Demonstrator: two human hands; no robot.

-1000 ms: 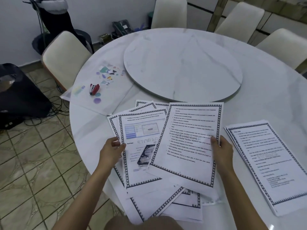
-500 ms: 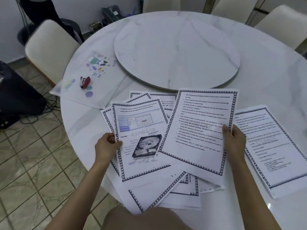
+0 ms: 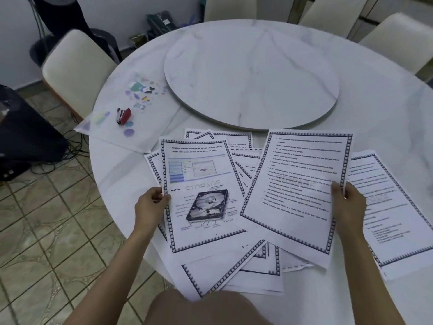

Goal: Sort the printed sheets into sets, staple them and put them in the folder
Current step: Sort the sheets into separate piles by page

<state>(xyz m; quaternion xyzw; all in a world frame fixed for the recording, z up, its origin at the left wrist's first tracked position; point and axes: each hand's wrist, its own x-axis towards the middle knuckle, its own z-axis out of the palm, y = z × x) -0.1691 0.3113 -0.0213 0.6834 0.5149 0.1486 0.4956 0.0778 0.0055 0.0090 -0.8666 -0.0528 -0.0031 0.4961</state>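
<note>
My right hand (image 3: 349, 204) pinches the right edge of a text-only sheet (image 3: 297, 184) and holds it lifted and tilted over a loose fan of bordered printed sheets (image 3: 229, 266). At the fan's left edge, my left hand (image 3: 151, 202) grips the sheet with the hard-disk picture (image 3: 199, 195). A separate stack of text sheets (image 3: 384, 207) lies flat to the right, partly behind my right hand. Further left on the table, a small red stapler (image 3: 124, 115) rests on a translucent folder with coloured dots (image 3: 131, 113).
The round white marble table (image 3: 386, 109) carries a raised turntable (image 3: 253, 73) in its middle. Cream chairs (image 3: 75, 66) stand around it. The fan of sheets overhangs the near table edge. A black bag (image 3: 21, 127) and cables lie on the tiled floor at left.
My right hand has carried the text-only sheet to the right, off the hard-disk sheet, which now shows fully. My left hand keeps its hold. The camera view has shifted slightly.
</note>
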